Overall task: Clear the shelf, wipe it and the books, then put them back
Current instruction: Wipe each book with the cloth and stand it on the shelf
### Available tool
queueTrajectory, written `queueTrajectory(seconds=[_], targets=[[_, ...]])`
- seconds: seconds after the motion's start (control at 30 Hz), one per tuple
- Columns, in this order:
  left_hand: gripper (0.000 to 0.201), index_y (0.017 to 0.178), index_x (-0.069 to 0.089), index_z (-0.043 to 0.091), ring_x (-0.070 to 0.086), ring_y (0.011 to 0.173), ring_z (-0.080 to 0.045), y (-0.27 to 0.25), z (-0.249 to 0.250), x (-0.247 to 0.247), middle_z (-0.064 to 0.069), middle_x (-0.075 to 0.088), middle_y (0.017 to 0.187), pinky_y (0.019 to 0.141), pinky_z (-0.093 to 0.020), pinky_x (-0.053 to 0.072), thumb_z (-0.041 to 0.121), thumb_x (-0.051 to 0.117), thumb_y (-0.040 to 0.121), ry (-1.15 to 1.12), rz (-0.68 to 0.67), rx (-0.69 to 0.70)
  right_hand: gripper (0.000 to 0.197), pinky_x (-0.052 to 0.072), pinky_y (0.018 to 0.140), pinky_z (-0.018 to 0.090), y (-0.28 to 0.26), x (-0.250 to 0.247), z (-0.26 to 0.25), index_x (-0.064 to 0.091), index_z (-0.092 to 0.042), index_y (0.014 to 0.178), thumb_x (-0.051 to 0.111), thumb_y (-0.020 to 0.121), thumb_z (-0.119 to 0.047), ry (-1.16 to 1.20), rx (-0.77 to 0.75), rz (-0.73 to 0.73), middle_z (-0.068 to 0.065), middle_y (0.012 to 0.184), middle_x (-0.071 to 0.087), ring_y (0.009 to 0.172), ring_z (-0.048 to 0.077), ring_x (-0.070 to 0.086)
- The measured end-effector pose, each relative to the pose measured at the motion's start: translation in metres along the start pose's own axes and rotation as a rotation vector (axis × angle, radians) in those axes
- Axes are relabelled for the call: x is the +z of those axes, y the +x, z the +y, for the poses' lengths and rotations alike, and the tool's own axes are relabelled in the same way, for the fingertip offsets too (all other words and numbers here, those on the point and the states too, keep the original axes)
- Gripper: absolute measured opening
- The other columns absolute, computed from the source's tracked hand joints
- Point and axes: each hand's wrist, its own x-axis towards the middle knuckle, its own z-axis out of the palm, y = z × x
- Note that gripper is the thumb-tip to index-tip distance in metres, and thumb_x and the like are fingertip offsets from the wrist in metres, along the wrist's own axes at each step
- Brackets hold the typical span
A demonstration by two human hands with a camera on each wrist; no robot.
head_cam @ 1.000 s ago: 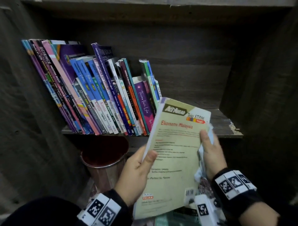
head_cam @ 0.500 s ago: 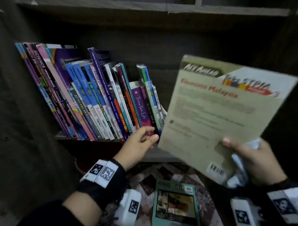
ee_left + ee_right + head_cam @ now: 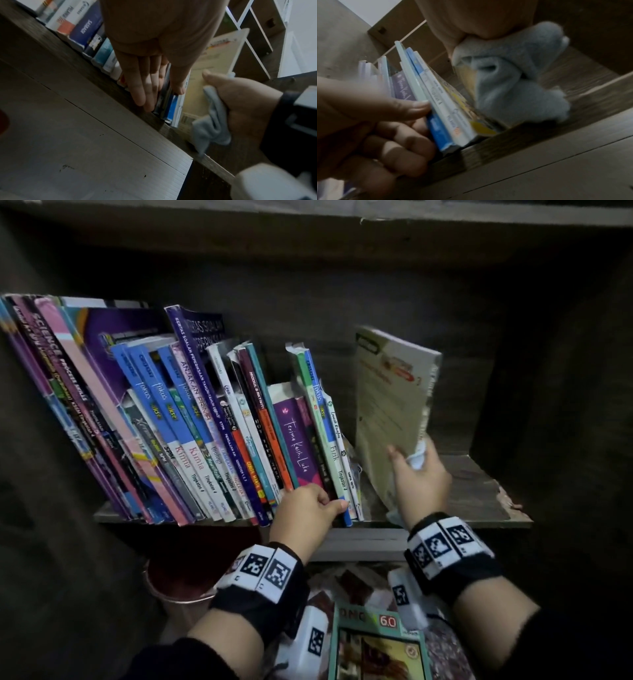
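Observation:
A row of books (image 3: 191,419) leans left on the dark wooden shelf (image 3: 479,501). My left hand (image 3: 310,506) presses on the lower spines at the row's right end, thumb on a blue spine (image 3: 436,129), the fingers (image 3: 142,86) lying flat. My right hand (image 3: 418,477) grips the lower corner of a pale green book (image 3: 390,405) together with a grey-blue cloth (image 3: 513,67). That book stands nearly upright on the shelf, just right of the row, with a gap between them. The pale green book (image 3: 217,56) and cloth (image 3: 211,125) also show beside my left thumb.
Bare shelf board lies right of the pale green book, ending at the dark side wall (image 3: 548,405). Its front right corner (image 3: 507,501) is chipped. Below the shelf stand a red-brown bin (image 3: 178,583) and a green-framed book (image 3: 376,645) on patterned cloth.
My left hand let go of the pale green book and moved to the foot of the row. My right hand carried the book up and set it on the shelf.

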Motion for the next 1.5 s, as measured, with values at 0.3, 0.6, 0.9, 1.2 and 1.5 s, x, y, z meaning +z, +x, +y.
queueTrajectory(seconds=[0.3, 0.6, 0.9, 1.2, 1.5], targets=[[0.038, 0.072, 0.059, 0.011, 0.065, 0.066, -0.023, 0.001, -0.002, 0.002, -0.008, 0.067, 0.066, 0.074, -0.040, 0.054, 0.046, 0.073, 0.079, -0.019, -0.008, -0.006, 0.020, 0.052, 0.086, 0.030, -0.001, 0.016, 0.008, 0.065, -0.030, 0.101, 0.059, 0.088, -0.045, 0.220, 0.069, -0.345, -0.009, 0.101, 0.070, 0.098, 0.008, 0.065], [0.030, 0.075, 0.059, 0.016, 0.068, 0.069, -0.021, 0.000, -0.005, 0.004, -0.007, 0.068, 0.071, 0.070, -0.043, 0.056, 0.042, 0.073, 0.080, -0.019, -0.045, -0.004, 0.050, 0.049, 0.096, 0.048, 0.020, 0.025, 0.041, 0.061, -0.021, 0.116, 0.057, 0.080, -0.056, 0.181, 0.417, -0.279, 0.006, 0.110, 0.068, 0.101, 0.027, 0.065], [0.027, 0.076, 0.055, 0.019, 0.066, 0.069, -0.019, -0.006, -0.005, 0.006, -0.005, 0.066, 0.069, 0.069, -0.041, 0.055, 0.040, 0.073, 0.081, 0.017, -0.015, 0.040, 0.029, 0.054, 0.088, 0.049, 0.013, 0.024, 0.041, 0.056, -0.014, 0.122, 0.054, 0.096, -0.027, 0.333, 0.449, -0.343, 0.014, 0.109, 0.069, 0.098, 0.030, 0.068], [0.023, 0.071, 0.057, 0.024, 0.064, 0.071, -0.017, -0.017, -0.006, -0.001, 0.000, 0.066, 0.070, 0.071, -0.040, 0.055, 0.040, 0.066, 0.086, 0.049, -0.049, 0.041, 0.028, 0.053, 0.089, 0.052, 0.023, -0.016, 0.047, 0.062, -0.008, 0.111, 0.054, 0.093, -0.028, 0.225, 0.495, -0.191, 0.016, 0.101, 0.070, 0.092, 0.035, 0.067], [0.033, 0.078, 0.060, 0.018, 0.063, 0.068, -0.017, -0.009, -0.001, 0.003, -0.001, 0.067, 0.071, 0.068, -0.037, 0.054, 0.051, 0.065, 0.083, 0.122, -0.057, 0.061, 0.053, 0.034, 0.080, 0.025, 0.066, 0.027, 0.025, 0.046, -0.003, 0.133, 0.047, 0.096, -0.041, -0.115, 0.491, -0.257, 0.010, 0.124, 0.055, 0.114, 0.026, 0.053]])
